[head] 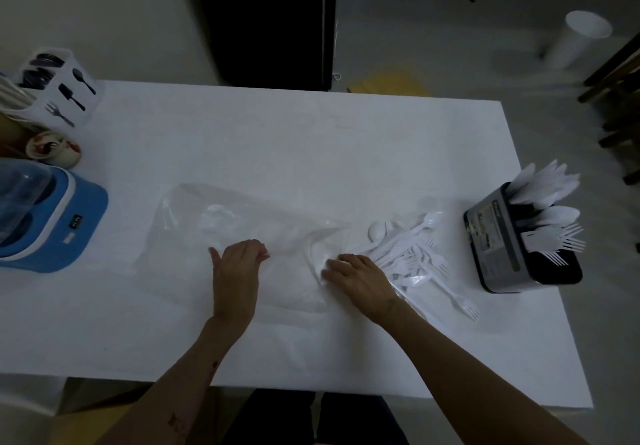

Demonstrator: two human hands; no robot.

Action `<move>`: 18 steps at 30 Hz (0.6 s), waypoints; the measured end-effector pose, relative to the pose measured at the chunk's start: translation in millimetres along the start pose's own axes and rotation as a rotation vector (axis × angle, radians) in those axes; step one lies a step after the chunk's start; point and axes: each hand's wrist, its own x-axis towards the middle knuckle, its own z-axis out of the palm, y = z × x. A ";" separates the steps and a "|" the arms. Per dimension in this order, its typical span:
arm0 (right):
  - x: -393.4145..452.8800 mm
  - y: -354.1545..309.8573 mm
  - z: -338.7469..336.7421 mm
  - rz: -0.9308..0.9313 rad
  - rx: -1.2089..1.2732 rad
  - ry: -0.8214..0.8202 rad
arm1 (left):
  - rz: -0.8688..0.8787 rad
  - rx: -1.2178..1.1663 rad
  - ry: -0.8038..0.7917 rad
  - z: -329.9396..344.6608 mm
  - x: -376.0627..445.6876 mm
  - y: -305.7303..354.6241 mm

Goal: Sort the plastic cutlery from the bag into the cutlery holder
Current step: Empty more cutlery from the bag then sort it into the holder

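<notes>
A clear plastic bag [242, 223] lies flat across the middle of the white table [311, 139]. My left hand [237, 268] rests on the bag's near side with fingers curled, pinching the plastic. My right hand [356, 275] grips the bag's crumpled open end. Just right of that hand lies a loose pile of white plastic forks and spoons [412, 250]. The black cutlery holder [519, 243] stands near the table's right edge, with white knives, spoons and forks upright in it.
At the left edge stand a white cutlery caddy with black utensil pictures [59, 84], a small patterned cup [55, 148] and a blue-and-white appliance [52, 216]. A white bucket [578, 39] stands on the floor beyond the table.
</notes>
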 end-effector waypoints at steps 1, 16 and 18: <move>-1.5 1.0 1.1 0.004 0.008 -0.005 | 0.056 0.022 0.031 -2.0 -0.5 2.8; -3.3 5.8 6.9 -0.038 0.081 0.103 | 0.248 0.007 0.178 -6.5 3.6 24.7; -2.0 2.8 2.0 -0.045 0.060 0.105 | 0.213 -0.013 0.172 -2.4 4.1 22.9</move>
